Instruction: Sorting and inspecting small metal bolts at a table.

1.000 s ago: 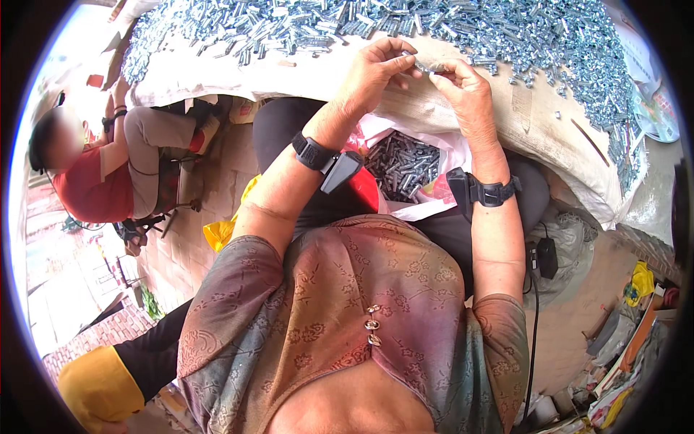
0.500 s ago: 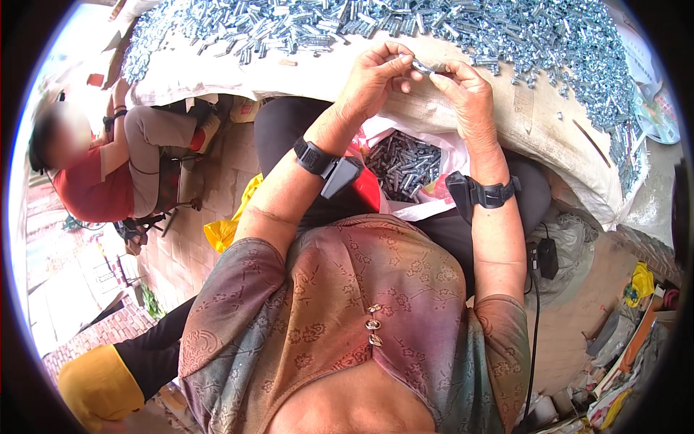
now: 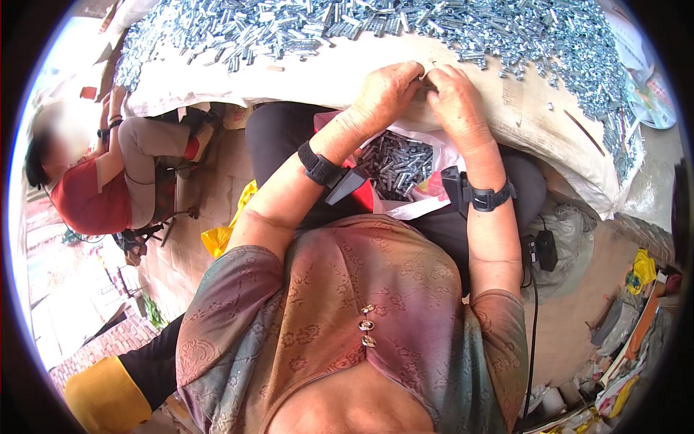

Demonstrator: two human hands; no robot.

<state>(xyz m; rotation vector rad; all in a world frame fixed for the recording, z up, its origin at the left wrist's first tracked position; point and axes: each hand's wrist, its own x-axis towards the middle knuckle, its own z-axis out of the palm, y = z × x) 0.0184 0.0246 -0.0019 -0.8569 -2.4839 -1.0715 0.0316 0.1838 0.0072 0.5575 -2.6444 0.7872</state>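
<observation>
Well, the main relation here is above and below in the frame: the left hand [image 3: 391, 90] and the right hand [image 3: 454, 100] come together at upper centre, fingertips almost meeting, between two gatherings of small metal pieces. The broad heap of bright metal pieces [image 3: 289, 30] spreads across the top of the frame, beyond the fingertips; the darker metal pieces [image 3: 396, 163] lie below the hands, inside a pale plastic bag [image 3: 405, 210] at the person's lap. The right hand is nearer the heap's ragged edge, the left nearer the pieces in the bag. Long axes follow no single direction — many are short tubes lying crosswise over one another.

Both hands are curled, thumbs toward the forefingers; whether a piece is pinched between them I cannot tell, since the fingers hide the spot.

The counter is covered with a pale woven sheet [image 3: 325, 64], its near edge sagging over the knees. A lone metal piece [image 3: 550, 106] and a thin brown strip [image 3: 584, 133] lie on it at upper right.

Around this, a seated person in a red top [image 3: 90, 194] is at the left, well apart, and a yellow cloth [image 3: 215, 241] shows left of centre. At lower right, a black cable [image 3: 534, 340] runs down beside the right arm — mixed clutter [image 3: 629, 347] lies farther out.
</observation>
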